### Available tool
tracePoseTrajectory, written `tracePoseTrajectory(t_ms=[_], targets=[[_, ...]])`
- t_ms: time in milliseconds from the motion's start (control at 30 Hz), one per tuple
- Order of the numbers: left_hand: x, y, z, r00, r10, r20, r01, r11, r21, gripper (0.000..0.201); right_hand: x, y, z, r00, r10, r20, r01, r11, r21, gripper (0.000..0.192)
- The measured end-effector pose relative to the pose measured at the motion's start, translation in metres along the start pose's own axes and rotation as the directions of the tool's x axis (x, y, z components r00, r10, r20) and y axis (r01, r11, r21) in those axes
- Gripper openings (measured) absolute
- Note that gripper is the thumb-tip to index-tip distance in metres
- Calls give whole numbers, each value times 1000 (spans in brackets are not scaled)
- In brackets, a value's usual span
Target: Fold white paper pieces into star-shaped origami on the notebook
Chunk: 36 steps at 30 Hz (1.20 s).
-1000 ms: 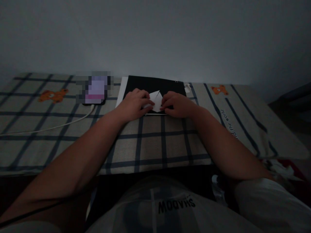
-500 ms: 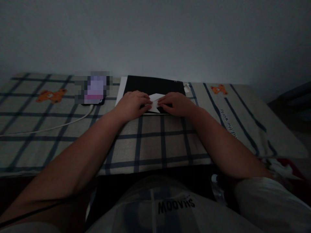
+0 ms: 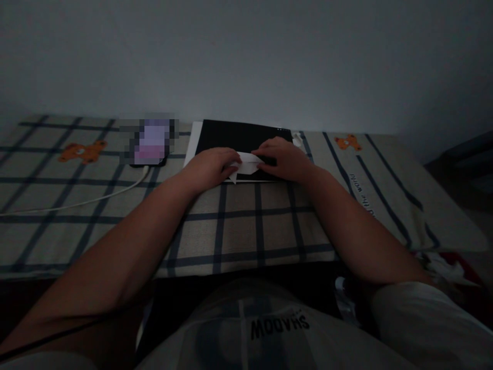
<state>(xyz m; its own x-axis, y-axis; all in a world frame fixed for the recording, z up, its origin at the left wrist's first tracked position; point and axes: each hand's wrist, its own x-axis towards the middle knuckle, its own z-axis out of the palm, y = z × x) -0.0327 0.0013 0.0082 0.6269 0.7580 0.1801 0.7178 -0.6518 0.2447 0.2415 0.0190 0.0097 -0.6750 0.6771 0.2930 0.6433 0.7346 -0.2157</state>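
Both my forearms reach forward across the checked cloth (image 3: pixel 239 226), palms down. My left hand (image 3: pixel 210 167) lies flat, its fingers curled lightly over the left end of the folded white paper (image 3: pixel 246 163), pressing it down. My right hand (image 3: pixel 283 159) sits a little farther forward, its fingertips (image 3: pixel 259 152) pinching the paper's right upper edge. The paper is small, flattened and creased, with a point hanging toward me at lower left. It rests on the near edge of a black board (image 3: pixel 239 136), between the hands. A phone (image 3: pixel 148 154) with a white cable (image 3: pixel 84 201) lies well to the left.
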Motion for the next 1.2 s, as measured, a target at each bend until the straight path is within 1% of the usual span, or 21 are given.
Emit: tracePoseTrajectory(t_ms=[100,233,400,467,567,633,733,833,900,1067,1200], targets=[[0,1,-1,999,-31,31,30,999,18,50,0,8,3,998,-3,59,3,1000,-14,39],[2,-1,0,999,11,53,-12,1000,22,50,1,11,7,1000,8,30,-8,1000,-19,33],[2,-5,3,997,62,41,-63,998,8,49,3,2,4,1000,-23,6,23,1000,-13,30],[2,-5,5,994,104,37,-103,994,-18,48,3,-2,3,999,-33,-10,33,999,-6,29],[2,-6,8,984,178,12,-178,983,-56,46,3,-5,3,1000,6,-6,-6,1000,12,26],[2,-7,9,979,204,-28,-206,977,-55,43,3,-4,3,999,37,17,-38,998,41,25],[3,-9,8,978,200,-62,-202,979,-15,38,3,-1,3,999,30,38,-34,993,116,26],[3,-9,6,982,182,-49,-182,983,18,35,4,1,3,999,12,52,-20,988,151,24],[3,-9,5,983,180,-46,-180,984,16,35,4,2,3,998,31,49,-38,988,150,23],[3,-10,5,979,201,-41,-200,980,9,37,6,1,8,991,136,1,-134,973,188,23],[3,-11,5,977,208,-44,-208,978,21,37,8,2,12,983,182,-12,-176,962,210,22]])
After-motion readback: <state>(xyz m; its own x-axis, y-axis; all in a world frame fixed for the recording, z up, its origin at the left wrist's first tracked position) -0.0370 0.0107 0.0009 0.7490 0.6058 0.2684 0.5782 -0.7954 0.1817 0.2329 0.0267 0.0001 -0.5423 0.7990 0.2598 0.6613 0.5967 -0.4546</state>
